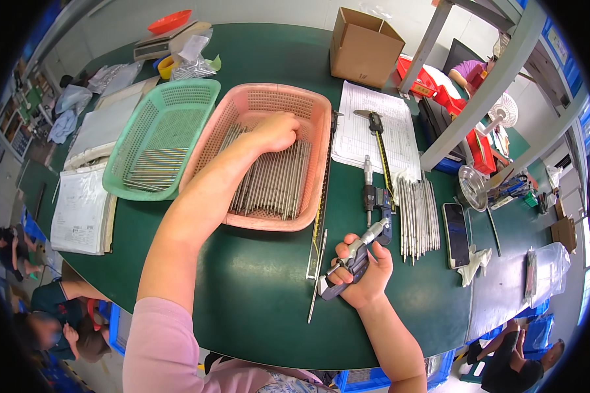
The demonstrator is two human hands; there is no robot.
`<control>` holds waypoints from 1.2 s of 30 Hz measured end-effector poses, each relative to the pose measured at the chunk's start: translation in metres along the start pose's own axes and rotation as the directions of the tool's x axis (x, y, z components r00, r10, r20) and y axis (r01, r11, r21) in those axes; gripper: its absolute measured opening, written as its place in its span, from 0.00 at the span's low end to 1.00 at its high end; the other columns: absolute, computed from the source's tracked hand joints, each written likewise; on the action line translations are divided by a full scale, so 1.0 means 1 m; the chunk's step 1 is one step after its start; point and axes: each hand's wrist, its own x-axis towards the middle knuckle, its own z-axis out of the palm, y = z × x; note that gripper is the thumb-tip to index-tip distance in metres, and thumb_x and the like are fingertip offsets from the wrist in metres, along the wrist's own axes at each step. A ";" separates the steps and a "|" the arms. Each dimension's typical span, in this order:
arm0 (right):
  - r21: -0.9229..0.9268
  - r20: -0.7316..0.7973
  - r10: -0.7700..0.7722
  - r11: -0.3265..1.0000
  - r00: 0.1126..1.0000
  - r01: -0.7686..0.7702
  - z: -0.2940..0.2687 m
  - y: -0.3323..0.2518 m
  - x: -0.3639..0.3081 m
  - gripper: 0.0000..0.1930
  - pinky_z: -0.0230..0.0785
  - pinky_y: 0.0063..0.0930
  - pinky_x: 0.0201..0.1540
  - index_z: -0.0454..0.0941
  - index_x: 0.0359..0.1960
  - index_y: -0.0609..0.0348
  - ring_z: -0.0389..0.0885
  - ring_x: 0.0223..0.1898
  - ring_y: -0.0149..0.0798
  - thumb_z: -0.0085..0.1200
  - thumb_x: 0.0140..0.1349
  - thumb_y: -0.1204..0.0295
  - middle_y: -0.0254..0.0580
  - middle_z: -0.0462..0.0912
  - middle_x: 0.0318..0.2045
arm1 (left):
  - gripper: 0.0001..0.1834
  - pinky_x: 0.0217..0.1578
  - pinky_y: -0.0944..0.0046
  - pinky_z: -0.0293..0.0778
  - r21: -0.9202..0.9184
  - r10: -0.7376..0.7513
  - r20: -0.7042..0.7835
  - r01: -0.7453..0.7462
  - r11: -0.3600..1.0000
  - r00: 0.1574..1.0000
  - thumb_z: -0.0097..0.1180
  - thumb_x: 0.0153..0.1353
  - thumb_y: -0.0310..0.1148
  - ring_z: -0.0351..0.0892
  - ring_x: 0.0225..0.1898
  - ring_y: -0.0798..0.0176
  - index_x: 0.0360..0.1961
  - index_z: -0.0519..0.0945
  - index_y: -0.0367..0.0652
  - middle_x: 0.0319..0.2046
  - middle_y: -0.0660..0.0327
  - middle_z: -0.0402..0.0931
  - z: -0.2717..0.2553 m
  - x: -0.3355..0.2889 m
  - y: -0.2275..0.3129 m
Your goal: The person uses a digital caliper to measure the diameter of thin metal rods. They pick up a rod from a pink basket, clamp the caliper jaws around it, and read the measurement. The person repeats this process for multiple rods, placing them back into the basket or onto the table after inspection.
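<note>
My left hand (278, 133) reaches into the pink plastic basket (259, 223). Its fingers are curled closed over the thin metal rods (272, 180) lying there in a row; whatever they pinch is hidden. In my right hand (371, 281) is a micrometer (355, 261), tilted, with fingers wrapped round its frame. A single thin rod (316, 281) shows at the left of the micrometer, close to its jaw; whether it touches I cannot tell. Left of the pink basket stands a green basket (167, 121) with fewer rods (156, 169) in its near end.
Right of the baskets lie a long caliper (321, 209), paper sheets (357, 105) with another caliper (376, 123), a second micrometer (369, 196), bundled rods (418, 219) and a phone (455, 236). A cardboard box (364, 52) stands behind. Metal posts (485, 92) rise at right. Other people sit nearby.
</note>
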 end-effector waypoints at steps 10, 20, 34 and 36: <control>-0.112 -0.031 -0.023 0.994 0.999 0.020 0.004 0.001 0.000 0.22 0.57 0.28 0.23 0.69 0.41 0.53 0.61 0.15 0.31 0.43 0.52 0.50 0.37 0.74 0.29 | 0.14 0.46 0.58 0.65 -0.046 0.036 0.023 -0.035 0.998 0.999 0.40 0.44 0.20 0.71 0.42 0.51 0.29 0.78 0.37 0.35 0.53 0.74 0.000 -0.001 -0.006; -0.089 -0.024 -0.014 0.996 1.000 0.012 0.003 0.001 0.000 0.22 0.57 0.29 0.23 0.69 0.41 0.54 0.62 0.15 0.32 0.43 0.52 0.51 0.38 0.74 0.29 | 0.13 0.44 0.59 0.66 -0.050 0.012 0.034 -0.010 0.999 0.999 0.41 0.45 0.22 0.72 0.40 0.52 0.29 0.78 0.36 0.33 0.52 0.75 0.000 0.002 -0.003; -0.081 -0.007 -0.009 0.997 1.000 0.009 0.002 0.001 0.000 0.22 0.57 0.29 0.24 0.70 0.41 0.54 0.62 0.15 0.32 0.42 0.52 0.51 0.38 0.74 0.29 | 0.13 0.40 0.62 0.68 -0.122 -0.154 0.209 0.182 0.976 0.966 0.41 0.48 0.24 0.75 0.37 0.58 0.30 0.79 0.38 0.30 0.54 0.78 -0.017 -0.002 0.015; -0.081 -0.012 -0.013 0.997 1.000 0.012 0.002 0.000 0.000 0.22 0.57 0.29 0.23 0.70 0.41 0.54 0.62 0.15 0.32 0.42 0.53 0.51 0.38 0.74 0.29 | 0.13 0.40 0.62 0.68 -0.184 -0.134 0.206 0.173 0.968 0.969 0.41 0.48 0.25 0.76 0.37 0.57 0.30 0.79 0.38 0.30 0.54 0.78 -0.021 -0.003 0.017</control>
